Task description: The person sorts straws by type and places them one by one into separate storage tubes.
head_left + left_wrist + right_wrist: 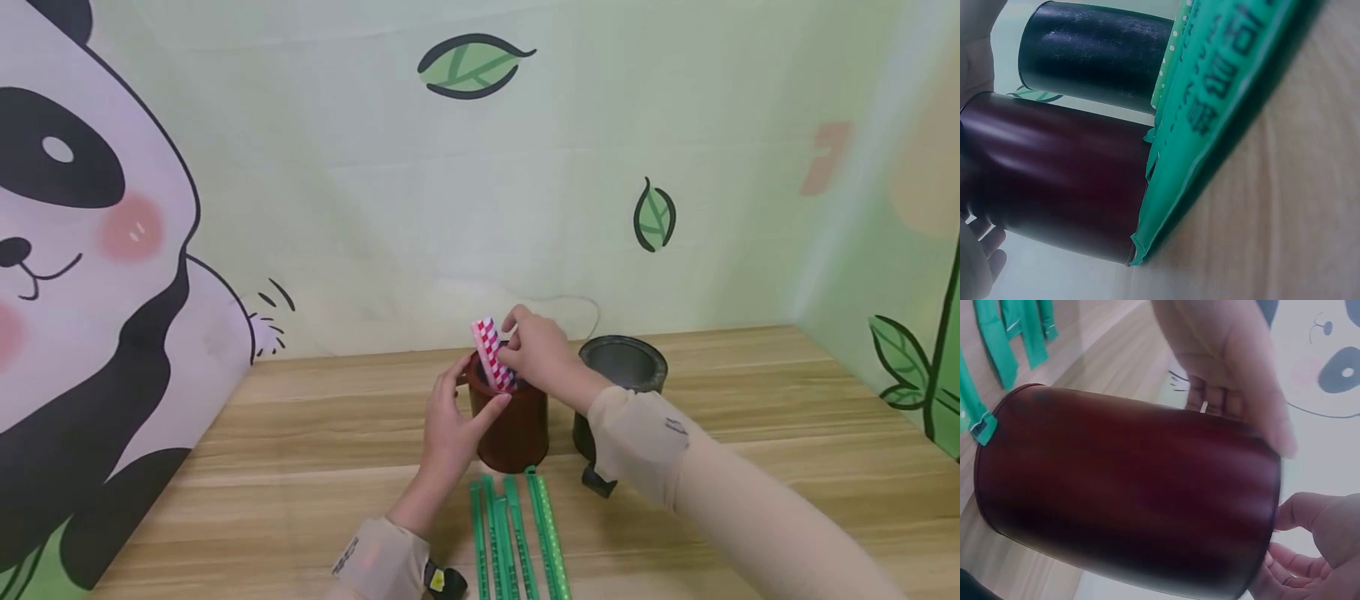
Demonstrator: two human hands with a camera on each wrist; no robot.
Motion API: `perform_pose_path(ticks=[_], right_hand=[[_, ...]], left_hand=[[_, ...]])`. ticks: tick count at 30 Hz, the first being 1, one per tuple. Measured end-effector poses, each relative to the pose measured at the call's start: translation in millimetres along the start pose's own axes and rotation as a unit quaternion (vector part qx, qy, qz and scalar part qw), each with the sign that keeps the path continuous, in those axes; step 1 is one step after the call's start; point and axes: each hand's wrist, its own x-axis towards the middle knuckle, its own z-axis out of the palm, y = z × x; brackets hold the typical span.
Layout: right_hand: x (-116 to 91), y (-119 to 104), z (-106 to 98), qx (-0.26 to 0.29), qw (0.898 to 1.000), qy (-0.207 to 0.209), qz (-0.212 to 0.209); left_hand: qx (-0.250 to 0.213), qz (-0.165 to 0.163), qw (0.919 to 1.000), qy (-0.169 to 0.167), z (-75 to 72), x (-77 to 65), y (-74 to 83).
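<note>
A dark brown cylindrical canister [517, 437] stands upright on the table. My left hand [450, 425] grips it near the rim, thumb in front and fingers at the left side. Paper-straw-like sticks [492, 354], pink and red-and-white checked, rise from its mouth and lean left. My right hand [540, 346] is at the mouth beside these sticks, its fingers bent; what lies between its fingertips is hidden. In the right wrist view, the right hand [1322, 544] shows behind the canister's rim. Several slim green printed sleeves [504, 542] lie in front, beside a green white-dotted stick [551, 533].
A black canister [622, 362] stands close on the right, partly behind my right forearm. A wall sheet with a panda and leaves [468, 67] hangs at the wooden table's [322, 433] back edge. A thin cord [592, 304] shows behind the canisters.
</note>
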Motion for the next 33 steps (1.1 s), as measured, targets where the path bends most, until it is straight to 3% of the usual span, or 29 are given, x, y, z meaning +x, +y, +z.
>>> perform_pose_path(ticks=[21, 33], right_hand=[[-42, 7, -61, 0.062, 0.995, 0.058, -0.047], [-76, 15, -56, 0.112, 0.987, 0.072, -0.087]], left_hand=[[-0.004, -0.009, 0.9999, 0.008, 5.3, 1.8, -2.9], [-0.007, -0.012, 0.9999, 0.007, 4.1, 0.8, -3.4]])
